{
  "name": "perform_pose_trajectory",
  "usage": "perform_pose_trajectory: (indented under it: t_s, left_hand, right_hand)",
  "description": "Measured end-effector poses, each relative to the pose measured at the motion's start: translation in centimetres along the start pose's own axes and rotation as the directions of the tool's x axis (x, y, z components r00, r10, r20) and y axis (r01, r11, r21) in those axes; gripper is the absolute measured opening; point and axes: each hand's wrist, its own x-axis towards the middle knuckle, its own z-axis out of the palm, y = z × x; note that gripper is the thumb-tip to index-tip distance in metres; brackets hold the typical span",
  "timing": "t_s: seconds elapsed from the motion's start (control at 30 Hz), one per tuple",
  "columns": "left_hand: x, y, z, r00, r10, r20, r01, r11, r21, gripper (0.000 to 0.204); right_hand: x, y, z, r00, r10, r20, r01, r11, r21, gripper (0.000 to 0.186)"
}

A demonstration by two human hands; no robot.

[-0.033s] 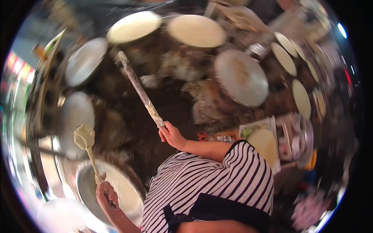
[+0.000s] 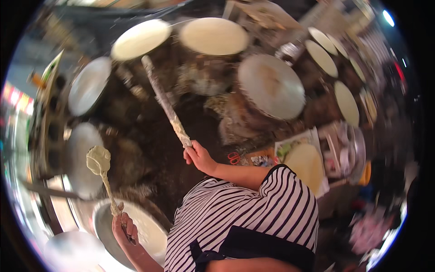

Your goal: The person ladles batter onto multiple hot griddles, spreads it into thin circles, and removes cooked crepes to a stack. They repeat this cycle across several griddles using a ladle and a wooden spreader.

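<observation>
In my left hand (image 2: 124,227) is a ladle (image 2: 99,159) by its handle, its head thickly coated with pale batter. It is raised near a large metal bowl (image 2: 152,233) that holds creamy white batter. My right hand (image 2: 199,157) grips the end of a long stick (image 2: 164,99) smeared with batter, pointing away from me at a slant. The stick's far tip lies in the picture between two round griddles, each covered with a pale flat round: a left one (image 2: 141,39) and a right one (image 2: 214,36). Both hands are closed around their handles.
Bare round griddles stand at the left (image 2: 89,86), and right of centre (image 2: 271,87). More pale rounds (image 2: 321,59) line the far right. Red-handled scissors (image 2: 233,157) lie by a stack of flat pale rounds (image 2: 302,165), near a metal pot (image 2: 355,147). Dark floor shows between the griddles.
The surroundings have swung counterclockwise in the picture, the far griddles shifting left. My hands, the ladle and the stick keep nearly the same place in view.
</observation>
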Motion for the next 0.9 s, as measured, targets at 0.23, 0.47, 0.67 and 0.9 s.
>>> perform_pose_trajectory:
  t_s: [0.23, 0.47, 0.67, 0.9]
  left_hand:
    - [16.2, -3.5, 22.9, 0.716, -0.416, 0.56, 0.347, 0.909, 0.232, 0.028]
    - [20.5, -11.2, 45.0, 0.041, -0.738, 0.674, 0.434, 0.621, 0.653, 0.018]
    - [18.1, -18.1, 57.2, -0.069, -0.846, 0.529, 0.037, 0.527, 0.849, 0.014]
    - [17.6, -27.9, 61.7, -0.104, -0.863, 0.495, -0.454, 0.484, 0.748, 0.015]
  right_hand:
    - [-3.5, -2.5, -17.4, 0.773, -0.137, -0.619, 0.144, 0.989, -0.04, 0.012]
    - [-11.1, -5.1, -23.0, 0.321, 0.053, -0.946, 0.176, 0.978, 0.115, 0.013]
    - [-12.2, -1.2, -20.1, 0.083, 0.174, -0.981, 0.094, 0.979, 0.181, 0.014]
    - [-6.6, -1.3, -18.6, -0.04, 0.197, -0.98, 0.067, 0.979, 0.195, 0.015]
